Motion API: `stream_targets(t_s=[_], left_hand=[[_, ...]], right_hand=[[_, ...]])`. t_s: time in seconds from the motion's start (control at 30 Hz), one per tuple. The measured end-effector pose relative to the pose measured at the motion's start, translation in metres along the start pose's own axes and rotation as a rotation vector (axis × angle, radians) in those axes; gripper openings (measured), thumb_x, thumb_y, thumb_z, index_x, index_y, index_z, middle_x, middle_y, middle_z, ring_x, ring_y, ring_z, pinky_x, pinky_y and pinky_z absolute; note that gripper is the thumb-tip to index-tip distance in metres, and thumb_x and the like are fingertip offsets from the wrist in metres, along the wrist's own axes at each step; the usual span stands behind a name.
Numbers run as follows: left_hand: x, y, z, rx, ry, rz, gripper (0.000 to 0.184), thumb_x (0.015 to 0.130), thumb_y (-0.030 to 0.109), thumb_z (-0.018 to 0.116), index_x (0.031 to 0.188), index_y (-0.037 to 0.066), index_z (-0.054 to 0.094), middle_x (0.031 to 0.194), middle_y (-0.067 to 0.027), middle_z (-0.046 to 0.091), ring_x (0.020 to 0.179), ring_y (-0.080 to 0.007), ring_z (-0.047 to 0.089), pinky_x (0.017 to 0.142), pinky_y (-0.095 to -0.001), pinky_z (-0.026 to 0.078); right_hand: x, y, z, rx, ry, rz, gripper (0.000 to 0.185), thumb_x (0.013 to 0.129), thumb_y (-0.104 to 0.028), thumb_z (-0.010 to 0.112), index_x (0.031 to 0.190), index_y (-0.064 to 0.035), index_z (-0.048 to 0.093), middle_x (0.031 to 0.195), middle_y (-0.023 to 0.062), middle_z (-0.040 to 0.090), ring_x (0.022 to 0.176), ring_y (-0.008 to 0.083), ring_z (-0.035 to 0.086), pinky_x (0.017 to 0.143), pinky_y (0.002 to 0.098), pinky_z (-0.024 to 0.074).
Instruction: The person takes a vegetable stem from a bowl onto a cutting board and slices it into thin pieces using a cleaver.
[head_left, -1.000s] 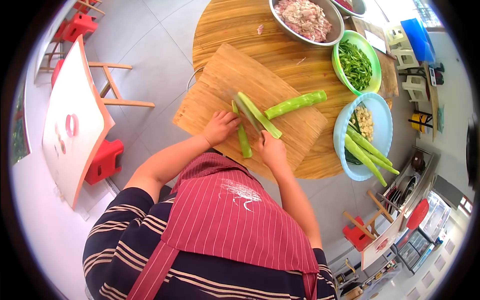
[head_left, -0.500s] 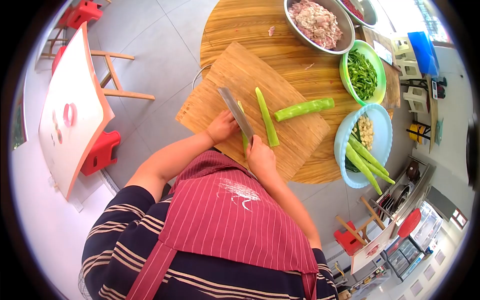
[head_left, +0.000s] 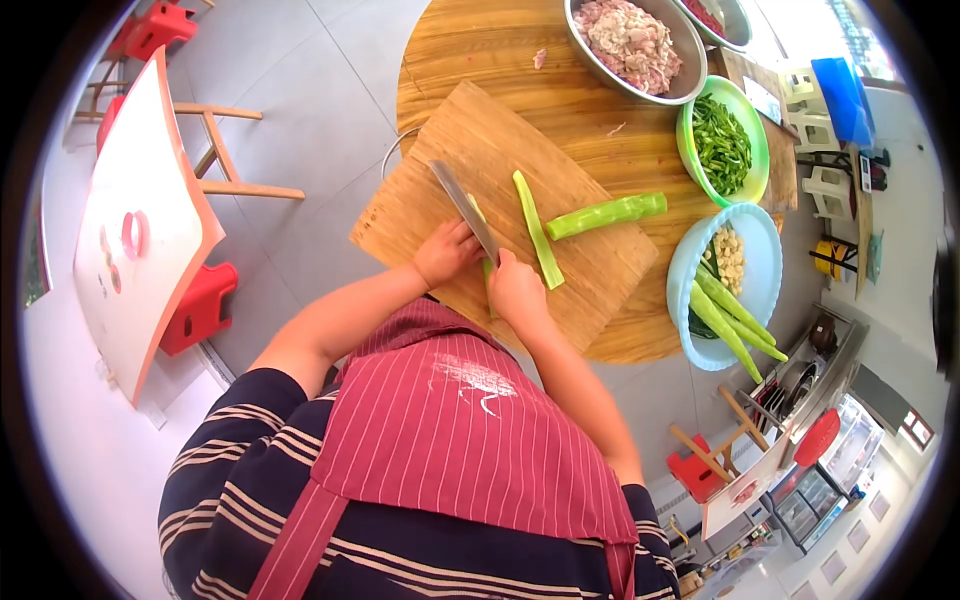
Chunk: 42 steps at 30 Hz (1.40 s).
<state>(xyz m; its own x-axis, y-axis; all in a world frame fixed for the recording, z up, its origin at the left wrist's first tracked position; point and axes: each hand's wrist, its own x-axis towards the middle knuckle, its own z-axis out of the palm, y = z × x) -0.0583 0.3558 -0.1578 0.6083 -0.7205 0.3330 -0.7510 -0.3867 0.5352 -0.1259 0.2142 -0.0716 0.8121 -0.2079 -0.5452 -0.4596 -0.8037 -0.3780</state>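
My right hand is closed round the handle of a cleaver, its broad blade pointing away from me over the wooden cutting board. Close to the blade's left side, my left hand has its fingers bent and pressed down on a pale green vegetable stem piece, partly hidden by the blade and the hand. To the right of the cleaver lies a split length of green stem. A thicker peeled stem reaches past the board's right edge.
The board rests on a round wooden table. Along its right side stand a metal bowl of raw meat, a green basin of chopped greens, and a light blue basin with garlic cloves and long green stems.
The cleaver has shifted slightly away from me and to the left, its blade now closer to my left fingers. My right hand has moved up with it, while my left hand stays nearly in place.
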Motion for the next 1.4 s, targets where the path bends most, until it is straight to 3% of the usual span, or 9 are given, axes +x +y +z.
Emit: stream_targets(t_s=[0.07,0.67,0.87,1.4], left_hand=[[0.002,-0.001,-0.002,-0.011,-0.019,-0.008,0.026,0.075,0.022,0.064,0.097,0.006,0.062,0.100,-0.0084,0.055,0.093,-0.0266,0.053,0.076,-0.0359,0.044],[-0.005,0.007,0.003,-0.016,0.076,0.026,0.024,0.072,0.014,0.062,0.095,0.005,0.061,0.099,-0.0079,0.056,0.092,-0.0263,0.054,0.076,-0.0348,0.045],[-0.010,0.010,0.000,-0.069,-0.004,0.002,0.024,0.072,0.010,0.057,0.095,0.006,0.062,0.101,-0.0090,0.056,0.092,-0.0280,0.054,0.078,-0.0359,0.046],[-0.005,0.025,-0.006,-0.080,0.018,-0.011,0.024,0.070,0.007,0.055,0.093,0.005,0.063,0.100,-0.0083,0.057,0.092,-0.0259,0.054,0.079,-0.0334,0.046]], right_hand=[[0.008,0.001,-0.001,0.053,0.040,-0.081,0.022,0.085,-0.020,0.047,0.096,-0.0019,0.054,0.077,0.0246,0.062,0.073,0.0411,0.062,0.068,0.0494,0.0497],[-0.004,0.004,-0.004,-0.011,-0.017,-0.032,0.024,0.084,-0.020,0.047,0.097,-0.0010,0.056,0.078,0.0238,0.063,0.075,0.0410,0.061,0.069,0.0493,0.0490],[-0.019,-0.005,-0.012,-0.008,-0.030,-0.067,0.023,0.084,-0.018,0.046,0.096,-0.0014,0.056,0.078,0.0237,0.063,0.075,0.0408,0.062,0.069,0.0491,0.0493],[-0.007,0.012,-0.002,-0.005,-0.051,-0.029,0.024,0.083,-0.020,0.050,0.096,-0.0009,0.057,0.079,0.0234,0.063,0.077,0.0403,0.062,0.071,0.0483,0.0495]])
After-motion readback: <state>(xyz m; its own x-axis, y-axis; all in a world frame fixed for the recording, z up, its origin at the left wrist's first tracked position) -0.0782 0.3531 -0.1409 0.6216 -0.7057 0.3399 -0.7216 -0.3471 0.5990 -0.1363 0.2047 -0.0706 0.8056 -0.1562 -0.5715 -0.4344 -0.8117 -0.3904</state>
